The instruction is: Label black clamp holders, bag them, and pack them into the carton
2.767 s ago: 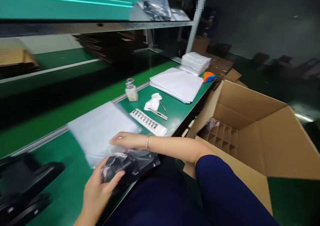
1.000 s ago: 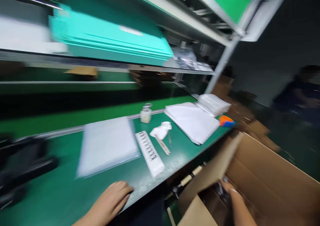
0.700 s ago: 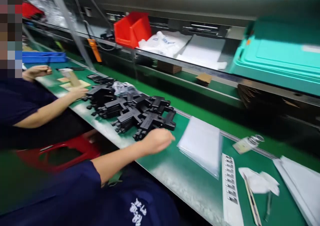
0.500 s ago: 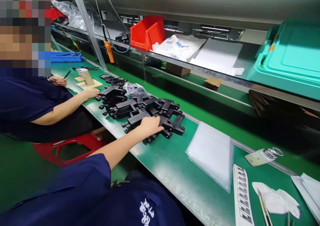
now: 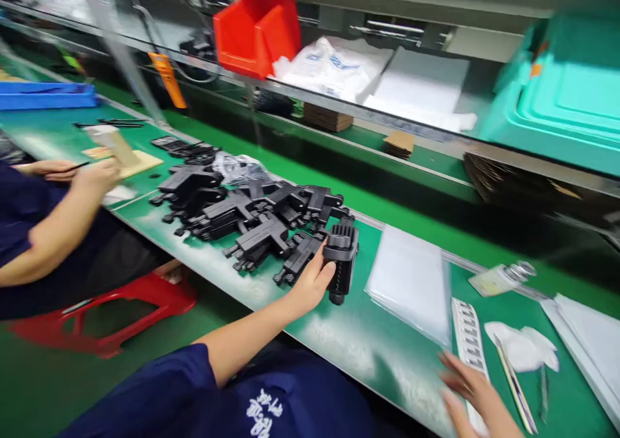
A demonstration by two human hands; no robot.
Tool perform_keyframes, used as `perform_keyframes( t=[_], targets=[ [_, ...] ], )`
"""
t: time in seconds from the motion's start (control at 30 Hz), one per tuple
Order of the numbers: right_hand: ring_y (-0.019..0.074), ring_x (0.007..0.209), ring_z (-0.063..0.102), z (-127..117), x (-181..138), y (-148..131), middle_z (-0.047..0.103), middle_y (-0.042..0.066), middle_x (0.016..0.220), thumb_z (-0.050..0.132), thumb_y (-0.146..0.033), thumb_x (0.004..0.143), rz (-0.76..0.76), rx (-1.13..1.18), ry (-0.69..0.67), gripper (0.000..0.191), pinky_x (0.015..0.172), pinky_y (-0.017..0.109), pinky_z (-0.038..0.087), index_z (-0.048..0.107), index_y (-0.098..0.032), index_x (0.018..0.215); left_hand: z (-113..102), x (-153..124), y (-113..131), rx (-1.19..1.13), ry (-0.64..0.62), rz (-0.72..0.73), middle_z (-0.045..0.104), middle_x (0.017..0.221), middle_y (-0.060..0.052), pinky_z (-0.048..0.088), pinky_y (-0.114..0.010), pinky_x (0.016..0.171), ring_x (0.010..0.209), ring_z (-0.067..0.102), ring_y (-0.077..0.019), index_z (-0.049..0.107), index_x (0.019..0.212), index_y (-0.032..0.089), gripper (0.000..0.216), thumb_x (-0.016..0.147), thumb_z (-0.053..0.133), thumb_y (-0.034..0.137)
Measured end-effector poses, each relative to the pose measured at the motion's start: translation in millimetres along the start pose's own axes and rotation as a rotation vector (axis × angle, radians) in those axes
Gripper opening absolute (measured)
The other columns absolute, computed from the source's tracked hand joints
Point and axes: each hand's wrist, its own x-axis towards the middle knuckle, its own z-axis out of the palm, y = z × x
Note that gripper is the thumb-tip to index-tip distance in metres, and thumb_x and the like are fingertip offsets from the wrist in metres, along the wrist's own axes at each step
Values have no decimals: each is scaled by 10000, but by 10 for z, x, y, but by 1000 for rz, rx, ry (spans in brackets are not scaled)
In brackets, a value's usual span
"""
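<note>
My left hand (image 5: 310, 281) grips a black plastic bracket-like part (image 5: 340, 263), held tilted above the green bench with its ribbed end up. Behind and left of it lies a pile of similar black parts (image 5: 261, 234), jumbled over one another. My right hand (image 5: 472, 386), slightly blurred, hovers at the lower right with fingers apart and nothing between them. It partly covers a white strip of printed labels (image 5: 467, 331). Between my hands, a stack of clear plastic bags (image 5: 409, 283) lies flat on the bench.
At right are a small bottle (image 5: 501, 278), a crumpled white cloth (image 5: 523, 347), tweezers (image 5: 516, 386) and white sheets (image 5: 581, 347). A shelf above carries a red bin (image 5: 256, 31) and a teal crate (image 5: 562, 95). A co-worker's hands (image 5: 92, 173) are at the left.
My left hand has lifted a black part from the pile and moved right and toward me. My right hand has come into view. The camera has turned right.
</note>
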Motion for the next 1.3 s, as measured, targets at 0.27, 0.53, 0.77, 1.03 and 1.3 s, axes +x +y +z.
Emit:
perform_keyframes(
  t=[0.27, 0.53, 0.77, 1.03, 1.3],
  targets=[
    [291, 1141, 612, 690, 566, -527, 463, 136, 1455, 623, -349, 846, 230, 206, -73, 868, 777, 375, 586, 109, -253, 1540, 675, -316, -38, -416, -491, -22, 605, 1247, -133, 365, -465, 1076, 1230, 495, -292, 522, 1314, 193, 724, 871, 334, 734],
    [288, 940, 636, 245, 251, -355, 607, 100, 1305, 632, -315, 880, -71, -408, -249, 619, 771, 417, 524, 397, -315, 1452, 518, 40, -149, -506, -767, -377, 674, 1051, -109, 471, -338, 832, 960, 614, -256, 576, 1150, 119, 703, 669, 744, 602],
    [169, 598, 586, 196, 104, -110, 642, 43, 735, 327, -631, 946, 539, 348, -21, 527, 568, 308, 477, 608, -195, 1037, 621, -171, -231, -381, -474, -214, 628, 1080, -78, 451, -340, 879, 1022, 577, -247, 529, 1152, 162, 606, 776, 600, 631],
    [82, 457, 382, 292, 216, -29, 499, -42, 587, 702, -570, 735, 806, 1012, 82, 402, 398, 203, 287, 585, -202, 848, 548, -149, -166, -39, -513, -1, 623, 976, -60, 462, -352, 795, 862, 587, -237, 517, 1133, 180, 796, 605, 637, 764],
    [215, 791, 671, 152, 27, -11, 678, 66, 877, 562, -327, 917, 122, 162, 88, 208, 718, 388, 574, 608, -223, 1092, 767, -125, -146, -546, -472, -522, 634, 891, -60, 459, -292, 753, 841, 583, -197, 588, 1026, 147, 621, 685, 673, 659]
  ],
)
